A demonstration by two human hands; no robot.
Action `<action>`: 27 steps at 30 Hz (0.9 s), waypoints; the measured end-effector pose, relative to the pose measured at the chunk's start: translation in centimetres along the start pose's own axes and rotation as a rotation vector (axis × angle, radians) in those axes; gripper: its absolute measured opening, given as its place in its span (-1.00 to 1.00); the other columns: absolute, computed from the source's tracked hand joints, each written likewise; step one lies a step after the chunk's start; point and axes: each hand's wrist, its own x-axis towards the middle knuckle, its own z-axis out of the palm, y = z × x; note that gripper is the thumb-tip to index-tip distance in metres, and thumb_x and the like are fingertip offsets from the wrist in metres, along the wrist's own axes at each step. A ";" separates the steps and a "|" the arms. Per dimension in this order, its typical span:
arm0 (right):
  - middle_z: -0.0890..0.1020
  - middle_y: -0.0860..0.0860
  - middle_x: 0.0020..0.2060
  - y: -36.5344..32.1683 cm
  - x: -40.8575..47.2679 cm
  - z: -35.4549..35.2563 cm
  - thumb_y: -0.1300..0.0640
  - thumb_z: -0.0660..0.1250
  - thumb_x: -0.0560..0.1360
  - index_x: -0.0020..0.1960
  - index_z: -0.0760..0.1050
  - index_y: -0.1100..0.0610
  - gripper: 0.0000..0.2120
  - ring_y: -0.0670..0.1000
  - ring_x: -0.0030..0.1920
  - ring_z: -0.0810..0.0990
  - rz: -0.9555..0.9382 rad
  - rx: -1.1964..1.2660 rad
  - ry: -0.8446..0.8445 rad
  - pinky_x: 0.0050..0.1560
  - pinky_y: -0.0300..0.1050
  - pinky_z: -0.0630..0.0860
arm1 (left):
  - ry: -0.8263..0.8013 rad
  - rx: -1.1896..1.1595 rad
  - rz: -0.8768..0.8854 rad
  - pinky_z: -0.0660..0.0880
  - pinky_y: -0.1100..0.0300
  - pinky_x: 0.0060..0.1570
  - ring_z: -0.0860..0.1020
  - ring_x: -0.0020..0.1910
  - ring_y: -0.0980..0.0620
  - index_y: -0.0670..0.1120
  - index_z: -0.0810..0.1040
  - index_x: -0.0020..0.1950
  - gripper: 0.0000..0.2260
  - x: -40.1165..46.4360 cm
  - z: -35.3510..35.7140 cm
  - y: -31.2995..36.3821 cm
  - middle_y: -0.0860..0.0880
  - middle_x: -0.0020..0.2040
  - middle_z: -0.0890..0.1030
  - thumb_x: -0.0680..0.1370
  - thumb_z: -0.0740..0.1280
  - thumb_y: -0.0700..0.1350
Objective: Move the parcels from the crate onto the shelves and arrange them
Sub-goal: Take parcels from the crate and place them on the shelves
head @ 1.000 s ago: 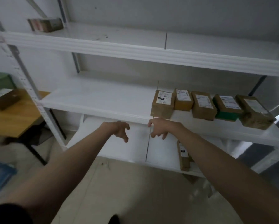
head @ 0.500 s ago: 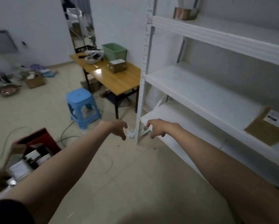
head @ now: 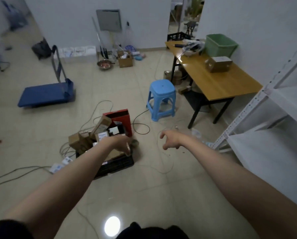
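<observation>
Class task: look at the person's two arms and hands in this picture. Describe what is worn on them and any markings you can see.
Both forearms are bare. The left hand and right hand wear no gloves, and no rings, watch or markings show. A dark sleeve covers the left upper arm at the bottom edge; no right sleeve is in view.

Bare forearms end in a left hand (head: 121, 143) and right hand (head: 170, 139), with a short dark sleeve (head: 8, 229) on the left upper arm

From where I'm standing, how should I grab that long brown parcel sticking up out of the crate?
Probably take the long brown parcel near its raised upper end, coming from above, fingers across its narrow sides. It leans tilted on the other parcels in the crate, so that end stands free. The left hand, open over the crate, seems nearer; the right hand hangs over bare floor.
</observation>
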 end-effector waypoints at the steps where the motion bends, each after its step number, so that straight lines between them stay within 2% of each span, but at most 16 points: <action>1: 0.54 0.10 0.23 -1.2 1.1 0.2 0.11 0.45 0.45 0.39 0.38 0.00 -0.46 0.11 0.06 0.59 -0.011 -0.010 -0.013 -0.14 -0.04 0.64 | -0.005 -0.033 -0.021 0.45 0.04 0.26 0.46 0.30 -0.10 -0.04 0.38 0.45 -0.40 0.3 0.5 -1.6 -0.06 0.36 0.47 0.45 0.46 0.04; 4: 0.54 0.11 0.22 -4.5 4.3 0.9 0.11 0.45 0.46 0.39 0.39 0.02 -0.47 0.11 0.04 0.58 -0.050 -0.040 -0.058 -0.14 -0.05 0.64 | -0.036 -0.103 -0.078 0.42 0.01 0.30 0.44 0.32 -0.09 0.00 0.36 0.46 -0.36 1.3 1.6 -5.8 -0.05 0.36 0.47 0.43 0.48 0.06; 7: 0.56 0.12 0.18 -7.0 7.4 1.3 0.12 0.44 0.47 0.39 0.39 0.04 -0.48 0.10 0.01 0.60 -0.084 -0.068 -0.112 -0.05 -0.01 0.66 | -0.061 -0.151 -0.092 0.42 0.01 0.30 0.44 0.33 -0.09 -0.01 0.35 0.47 -0.35 2.7 2.0 -8.7 -0.05 0.38 0.45 0.43 0.49 0.07; 13: 0.52 0.05 0.09 -10.9 14.7 0.6 0.10 0.42 0.50 0.42 0.37 0.05 -0.48 0.08 0.10 0.59 -0.159 -0.087 -0.204 0.02 -0.01 0.64 | -0.102 -0.224 -0.140 0.41 -0.01 0.32 0.42 0.34 -0.09 0.01 0.35 0.47 -0.34 7.6 1.7 -13.8 -0.04 0.43 0.41 0.43 0.47 0.13; 19: 0.51 0.02 0.03 -13.4 24.7 -2.2 0.09 0.43 0.50 0.35 0.41 0.08 -0.55 0.08 0.05 0.59 -0.206 -0.073 -0.282 -0.06 -0.05 0.62 | -0.113 -0.332 -0.194 0.43 0.05 0.30 0.44 0.33 -0.08 -0.03 0.34 0.48 -0.42 14.6 -2.3 -17.7 -0.06 0.39 0.46 0.50 0.43 0.02; 23: 0.51 -0.01 -0.08 -14.6 32.1 -4.3 0.14 0.40 0.52 0.29 0.46 0.13 -0.65 0.00 -0.11 0.54 -0.235 -0.016 -0.268 -0.24 -0.18 0.47 | -0.095 -0.416 -0.229 0.44 0.04 0.28 0.47 0.30 -0.08 -0.02 0.38 0.44 -0.46 19.3 -5.6 -20.6 -0.07 0.36 0.49 0.50 0.44 0.01; 25: 0.53 0.02 -0.02 -15.0 35.2 -4.7 0.15 0.39 0.53 0.28 0.47 0.13 -0.66 -0.04 -0.16 0.52 -0.233 -0.005 -0.291 -0.27 -0.21 0.43 | -0.095 -0.458 -0.245 0.44 0.04 0.27 0.48 0.29 -0.08 -0.02 0.38 0.43 -0.47 21.2 -6.8 -21.7 -0.07 0.35 0.50 0.50 0.43 0.02; 27: 0.54 0.04 0.08 -15.5 38.4 -5.0 0.13 0.40 0.53 0.27 0.47 0.12 -0.67 -0.02 -0.11 0.54 -0.232 0.004 -0.342 -0.29 -0.22 0.44 | -0.097 -0.497 -0.276 0.45 0.03 0.27 0.49 0.28 -0.08 0.00 0.38 0.44 -0.46 23.0 -7.6 -22.9 -0.07 0.34 0.51 0.50 0.43 0.03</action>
